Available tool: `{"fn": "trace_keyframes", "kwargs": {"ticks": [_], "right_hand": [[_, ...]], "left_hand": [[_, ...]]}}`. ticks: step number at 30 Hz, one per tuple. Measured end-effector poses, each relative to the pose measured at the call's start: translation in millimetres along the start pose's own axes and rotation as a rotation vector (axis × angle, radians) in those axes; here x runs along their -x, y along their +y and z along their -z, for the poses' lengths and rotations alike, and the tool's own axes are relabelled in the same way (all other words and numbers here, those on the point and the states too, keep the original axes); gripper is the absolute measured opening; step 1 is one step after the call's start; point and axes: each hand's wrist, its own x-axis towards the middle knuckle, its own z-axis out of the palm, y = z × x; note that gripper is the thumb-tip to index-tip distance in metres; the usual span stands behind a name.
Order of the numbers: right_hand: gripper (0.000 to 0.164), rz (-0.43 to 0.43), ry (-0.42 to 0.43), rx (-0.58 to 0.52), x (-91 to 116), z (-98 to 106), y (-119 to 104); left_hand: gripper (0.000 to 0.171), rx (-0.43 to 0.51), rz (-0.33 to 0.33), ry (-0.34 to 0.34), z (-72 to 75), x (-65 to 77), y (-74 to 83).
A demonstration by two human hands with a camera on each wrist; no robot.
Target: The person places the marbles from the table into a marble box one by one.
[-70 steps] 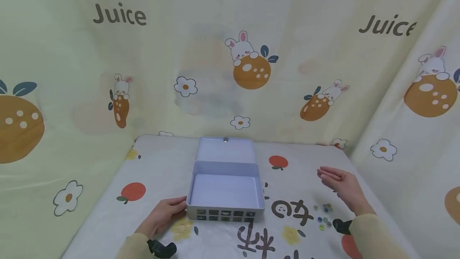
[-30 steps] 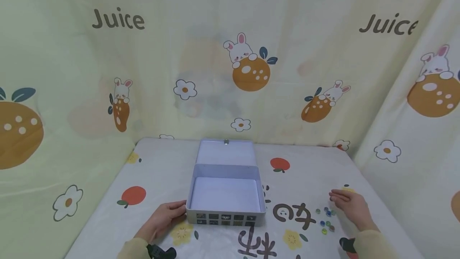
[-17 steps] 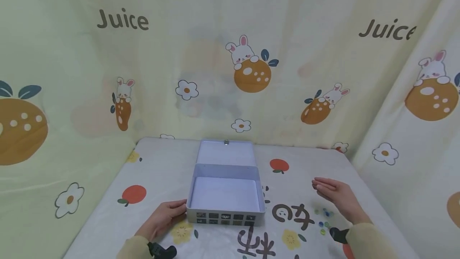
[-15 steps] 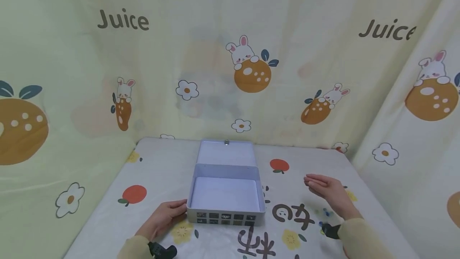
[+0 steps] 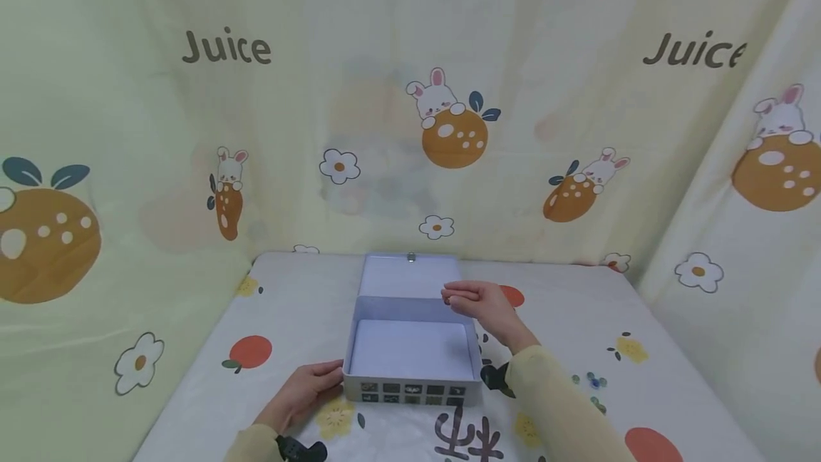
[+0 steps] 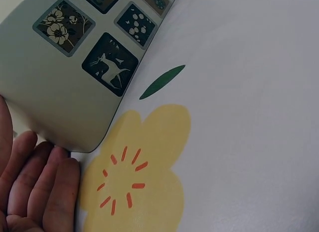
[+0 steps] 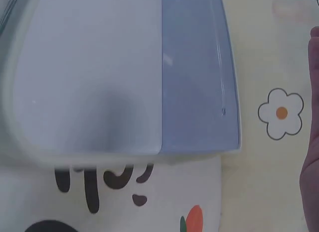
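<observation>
1. Our left hand, fingers relaxed, touches the left side of the box.
2. Our right hand hangs above the box's far right corner, narrow; we cannot tell what it holds.
3. We see marbles right of the box.

room above box (lid behind)

Bench takes up the lower part of the frame, done up in a whitish cloth with fruit, flowers and dark lettering all over it. Sitting right on that, lower middle, is a box, lid flipped back, plus some little glassy beads at lower right.
</observation>
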Motion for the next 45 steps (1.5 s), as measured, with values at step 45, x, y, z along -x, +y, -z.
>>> {"fn": "trace_keyframes", "kwargs": {"ticks": [45], "right_hand": [[0.06,-0.236,0.296,0.121,142,198,128]], "left_hand": [[0.053,-0.069,0.08,0.046,-7.2,-0.7,-0.7]]}}
